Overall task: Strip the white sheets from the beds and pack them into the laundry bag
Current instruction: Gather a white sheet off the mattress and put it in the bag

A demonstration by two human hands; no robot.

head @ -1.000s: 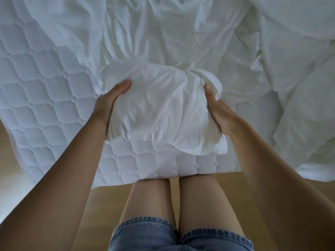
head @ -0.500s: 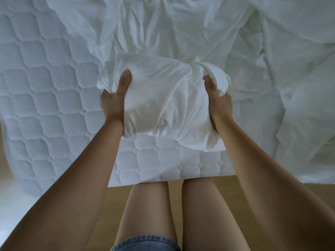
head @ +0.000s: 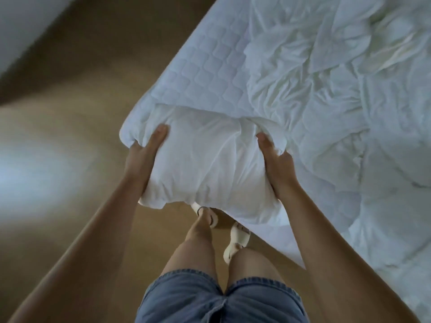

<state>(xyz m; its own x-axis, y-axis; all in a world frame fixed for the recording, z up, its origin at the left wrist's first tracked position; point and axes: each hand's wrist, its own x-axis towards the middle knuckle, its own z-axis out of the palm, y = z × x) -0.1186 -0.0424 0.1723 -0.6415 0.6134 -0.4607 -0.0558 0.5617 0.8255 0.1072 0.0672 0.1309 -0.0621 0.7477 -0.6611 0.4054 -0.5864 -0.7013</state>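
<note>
I hold a bundled white sheet (head: 205,164) in front of me, lifted off the bed's edge and hanging over the floor. My left hand (head: 144,155) grips its left side, thumb on top and fingers hidden underneath. My right hand (head: 275,164) grips the right side, thumb pressed into the folds. The bundle still joins the crumpled white sheets (head: 338,94) spread over the bed. The quilted mattress pad (head: 205,73) lies bare at the near corner. No laundry bag is in view.
Wooden floor (head: 81,206) fills the left and bottom. The bed runs diagonally from top centre to lower right. My legs, denim shorts and white sandals (head: 235,241) stand beside the bed's edge. A pale wall (head: 23,24) shows at top left.
The view has swung left, so the bed now lies to my right. Both hands lifted the bundle off the mattress and drew it toward me past the bed's edge.
</note>
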